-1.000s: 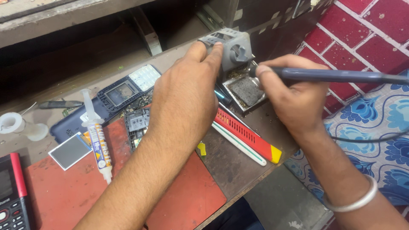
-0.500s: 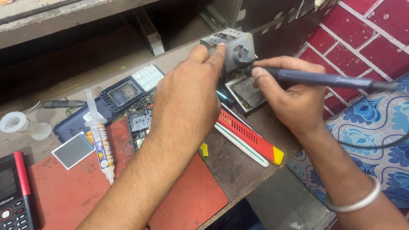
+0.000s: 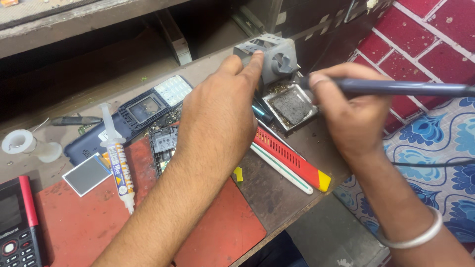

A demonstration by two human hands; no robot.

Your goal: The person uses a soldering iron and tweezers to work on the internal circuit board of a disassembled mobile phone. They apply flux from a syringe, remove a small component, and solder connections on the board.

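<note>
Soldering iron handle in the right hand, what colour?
Dark blue-grey soldering iron handle, gripped by the right hand; head view.

The right hand (image 3: 354, 116) now holds the soldering iron (image 3: 405, 89) closer to level than half a second ago, when its handle sloped down to the right, much as it lay a second ago. The left hand (image 3: 217, 113) shifts slightly, its fingertips (image 3: 256, 58) resting on the grey stand's (image 3: 277, 59) top edge.

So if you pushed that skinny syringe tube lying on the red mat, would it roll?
Probably only a little: the syringe is round, but its flat finger flange near the plunger would likely stop it. It looks like light plastic, so it should slide easily.
</note>
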